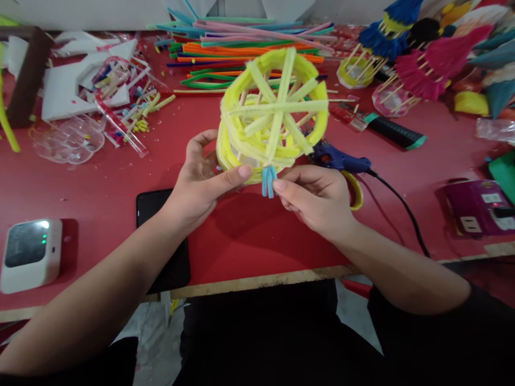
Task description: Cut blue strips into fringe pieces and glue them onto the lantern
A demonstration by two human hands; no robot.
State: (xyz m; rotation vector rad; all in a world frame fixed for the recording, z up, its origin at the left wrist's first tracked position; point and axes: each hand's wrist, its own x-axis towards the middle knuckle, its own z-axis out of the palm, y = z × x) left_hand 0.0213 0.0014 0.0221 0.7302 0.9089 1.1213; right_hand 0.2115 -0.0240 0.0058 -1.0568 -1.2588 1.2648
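Above the red table, my left hand (pixel 205 179) grips the lower left rim of a round yellow pipe-cleaner frame (pixel 277 107). Yellow strips cross over its top like wheel spokes, and thin wooden sticks show inside. At the frame's near edge hangs a short folded piece of blue pipe cleaner (pixel 268 182). My right hand (pixel 314 195) pinches that blue piece between thumb and forefinger, its other fingers curled. The frame is tilted, with the spoked face toward me; its far side is hidden.
Behind lie bundled coloured pipe cleaners (pixel 257 40). A blue glue gun (pixel 338 158) with a black cord, a box cutter (pixel 394 131) and a purple power socket (pixel 478 209) are at right. A black phone (pixel 169 262), a white device (pixel 32 254) and scraps (pixel 120 80) are at left.
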